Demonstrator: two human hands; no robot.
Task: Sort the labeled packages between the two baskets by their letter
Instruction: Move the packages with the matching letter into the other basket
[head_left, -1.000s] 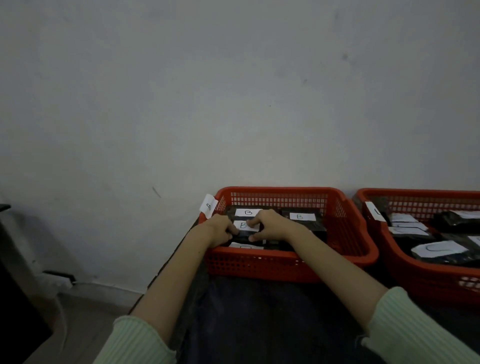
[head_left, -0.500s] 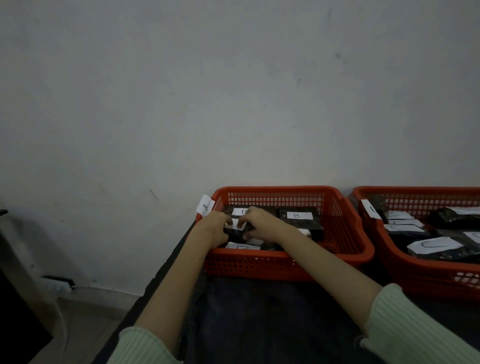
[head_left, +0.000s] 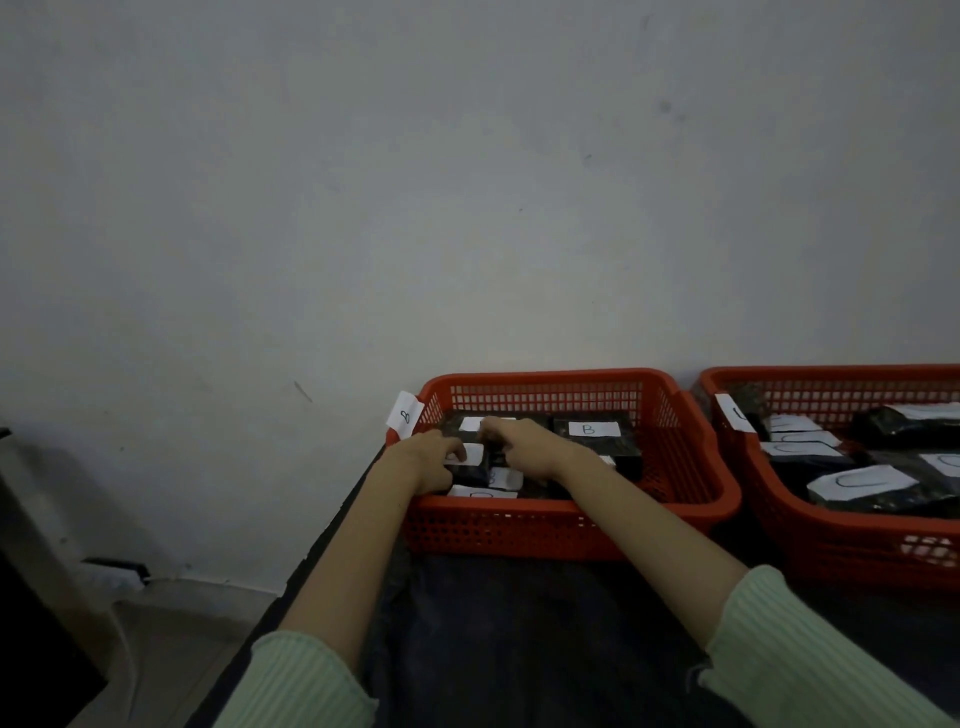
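Observation:
Two red plastic baskets stand side by side against the wall. The left basket (head_left: 680, 499) carries a paper tag marked B (head_left: 404, 414) on its corner and holds several black packages with white B labels, one (head_left: 595, 430) lying free at the back right. Both my hands are inside it at the left. My left hand (head_left: 434, 460) grips the edge of a black B package (head_left: 467, 462). My right hand (head_left: 524, 447) pinches the same package from the right. The right basket (head_left: 831, 540) holds black packages with white C labels (head_left: 860, 480).
A dark cloth (head_left: 519, 649) covers the table in front of the baskets. The table's left edge drops to the floor, where a white power strip (head_left: 111, 574) lies by the wall. The grey wall rises directly behind both baskets.
Both hands have shifted slightly left and closer together inside the left basket, and the B package between them has been nudged and tilted. The baskets have not moved.

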